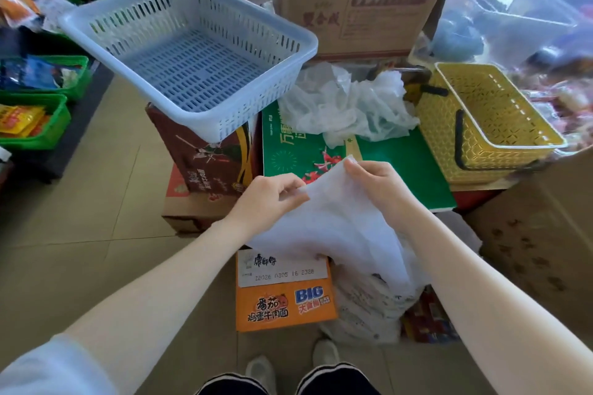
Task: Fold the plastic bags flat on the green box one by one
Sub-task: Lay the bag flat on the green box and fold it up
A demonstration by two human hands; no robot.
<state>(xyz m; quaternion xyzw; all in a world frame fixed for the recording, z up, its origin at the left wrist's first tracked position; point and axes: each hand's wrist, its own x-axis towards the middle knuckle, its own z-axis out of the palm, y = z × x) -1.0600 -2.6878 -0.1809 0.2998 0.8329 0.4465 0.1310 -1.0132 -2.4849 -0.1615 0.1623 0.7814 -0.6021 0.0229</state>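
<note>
Bright, soft daylight with faint shadows; wide-angle bending and blur at the edges, centre fairly sharp.

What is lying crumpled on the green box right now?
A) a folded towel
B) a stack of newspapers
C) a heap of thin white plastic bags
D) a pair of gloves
C: a heap of thin white plastic bags lies crumpled at the far end of the green box.

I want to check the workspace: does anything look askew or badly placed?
Yes. The grey basket sits tilted on the brown box, overhanging its edge. Crumpled bags lie unfolded on the green box.
</note>
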